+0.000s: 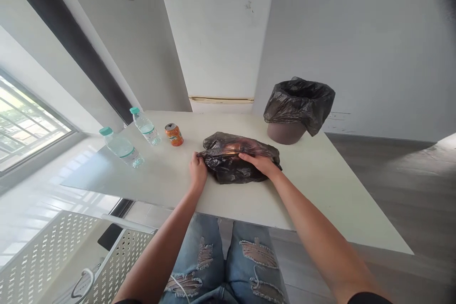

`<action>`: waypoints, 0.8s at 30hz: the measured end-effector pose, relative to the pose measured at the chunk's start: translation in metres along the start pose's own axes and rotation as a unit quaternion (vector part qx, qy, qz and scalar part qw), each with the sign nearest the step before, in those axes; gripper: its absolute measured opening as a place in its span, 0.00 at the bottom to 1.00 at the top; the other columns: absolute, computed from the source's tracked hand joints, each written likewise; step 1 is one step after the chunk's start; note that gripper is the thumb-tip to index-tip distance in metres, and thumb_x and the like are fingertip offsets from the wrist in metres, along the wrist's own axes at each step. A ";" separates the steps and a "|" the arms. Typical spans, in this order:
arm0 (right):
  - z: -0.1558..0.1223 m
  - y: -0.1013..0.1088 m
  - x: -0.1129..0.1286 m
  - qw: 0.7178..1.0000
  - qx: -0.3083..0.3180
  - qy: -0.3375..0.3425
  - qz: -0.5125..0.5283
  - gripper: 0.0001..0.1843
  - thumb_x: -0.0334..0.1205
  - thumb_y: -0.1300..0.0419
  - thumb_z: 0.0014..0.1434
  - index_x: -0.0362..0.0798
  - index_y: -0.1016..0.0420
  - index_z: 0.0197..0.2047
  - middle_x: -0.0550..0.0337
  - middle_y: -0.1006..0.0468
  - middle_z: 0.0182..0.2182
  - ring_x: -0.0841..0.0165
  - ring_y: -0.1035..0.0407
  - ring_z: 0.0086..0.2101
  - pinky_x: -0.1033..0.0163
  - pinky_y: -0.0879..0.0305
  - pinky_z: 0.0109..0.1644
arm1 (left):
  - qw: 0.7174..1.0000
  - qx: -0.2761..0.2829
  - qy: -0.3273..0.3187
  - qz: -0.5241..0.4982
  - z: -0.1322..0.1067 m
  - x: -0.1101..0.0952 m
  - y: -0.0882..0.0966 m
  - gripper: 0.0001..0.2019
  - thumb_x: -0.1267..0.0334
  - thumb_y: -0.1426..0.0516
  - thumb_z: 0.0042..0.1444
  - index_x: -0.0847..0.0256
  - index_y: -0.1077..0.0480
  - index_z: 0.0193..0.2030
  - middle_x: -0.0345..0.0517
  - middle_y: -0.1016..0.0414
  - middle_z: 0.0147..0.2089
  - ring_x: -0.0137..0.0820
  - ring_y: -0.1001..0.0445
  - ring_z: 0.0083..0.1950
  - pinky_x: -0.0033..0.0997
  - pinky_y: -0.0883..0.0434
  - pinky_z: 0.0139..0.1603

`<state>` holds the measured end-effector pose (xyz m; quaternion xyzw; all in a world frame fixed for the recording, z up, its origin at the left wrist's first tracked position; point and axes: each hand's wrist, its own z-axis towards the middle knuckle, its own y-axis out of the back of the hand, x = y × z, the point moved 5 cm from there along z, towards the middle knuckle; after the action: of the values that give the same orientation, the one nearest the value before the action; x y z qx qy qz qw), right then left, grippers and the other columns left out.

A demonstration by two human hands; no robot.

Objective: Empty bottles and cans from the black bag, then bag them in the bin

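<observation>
Black plastic bag (235,166) is lying near the table's (320,185) front edge. Left hand (198,171) is pinching its left end, while right hand (259,163) is pressing flat on top.

Your way across the worktop (320,190) lay open on the right; bottles (121,146), can (174,134) and bin (297,110) blocked the back.
</observation>
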<state>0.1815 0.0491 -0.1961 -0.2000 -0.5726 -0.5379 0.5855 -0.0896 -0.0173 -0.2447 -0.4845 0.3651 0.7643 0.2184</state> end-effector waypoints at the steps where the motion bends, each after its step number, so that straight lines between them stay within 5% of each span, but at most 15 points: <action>1: 0.001 0.000 0.000 1.000 0.005 0.004 0.027 0.28 0.61 0.39 0.68 0.59 0.25 0.65 0.57 0.21 0.62 0.56 0.28 0.63 0.47 0.33 0.71 | 1.000 -0.003 0.004 -0.001 0.001 0.001 0.000 0.10 0.71 0.52 0.65 0.54 0.41 0.32 0.41 0.34 0.30 0.37 0.35 0.35 0.35 0.40 0.38; 4: 0.003 -0.012 -0.002 0.996 0.074 0.007 0.054 0.30 0.64 0.40 0.68 0.56 0.24 0.65 0.55 0.18 0.58 0.55 0.24 0.58 0.48 0.29 0.68 | 1.000 0.006 -0.001 -0.011 0.001 0.002 -0.002 0.10 0.70 0.51 0.65 0.54 0.40 0.32 0.42 0.31 0.32 0.39 0.34 0.37 0.36 0.38 0.39; 8: -0.001 -0.032 -0.005 0.982 0.182 0.020 -0.049 0.28 0.61 0.39 0.69 0.54 0.21 0.63 0.55 0.19 0.61 0.52 0.25 0.60 0.44 0.32 0.70 | 0.999 0.045 -0.019 -0.022 -0.001 -0.003 -0.008 0.10 0.69 0.50 0.64 0.54 0.39 0.31 0.40 0.32 0.30 0.39 0.34 0.36 0.35 0.38 0.40; 16: -0.015 -0.025 0.014 0.953 0.215 0.131 -0.170 0.19 0.47 0.44 0.73 0.67 0.19 0.61 0.71 0.29 0.70 0.56 0.39 0.72 0.42 0.48 0.80 | 0.999 0.042 -0.007 -0.004 -0.003 -0.003 -0.011 0.11 0.71 0.49 0.66 0.54 0.39 0.32 0.42 0.30 0.32 0.40 0.31 0.37 0.36 0.38 0.41; 19: -0.018 -0.034 0.014 0.937 0.283 0.134 -0.154 0.25 0.47 0.36 0.68 0.69 0.24 0.67 0.71 0.31 0.71 0.55 0.38 0.71 0.45 0.46 0.79 | 0.999 0.037 -0.005 0.005 -0.002 -0.003 -0.011 0.11 0.71 0.50 0.66 0.54 0.40 0.31 0.44 0.30 0.32 0.41 0.31 0.37 0.37 0.37 0.42; 24: -0.020 -0.044 0.002 0.938 0.342 0.027 -0.055 0.43 0.53 0.28 0.60 0.68 0.35 0.75 0.64 0.28 0.70 0.55 0.29 0.65 0.49 0.32 0.71 | 0.999 0.033 0.000 0.010 -0.003 -0.006 -0.009 0.12 0.72 0.50 0.65 0.53 0.42 0.31 0.43 0.32 0.30 0.40 0.33 0.35 0.37 0.36 0.41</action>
<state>0.1524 0.0167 -0.2161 0.0586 -0.7160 -0.3465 0.6031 -0.0797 -0.0137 -0.2434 -0.4734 0.3952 0.7540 0.2264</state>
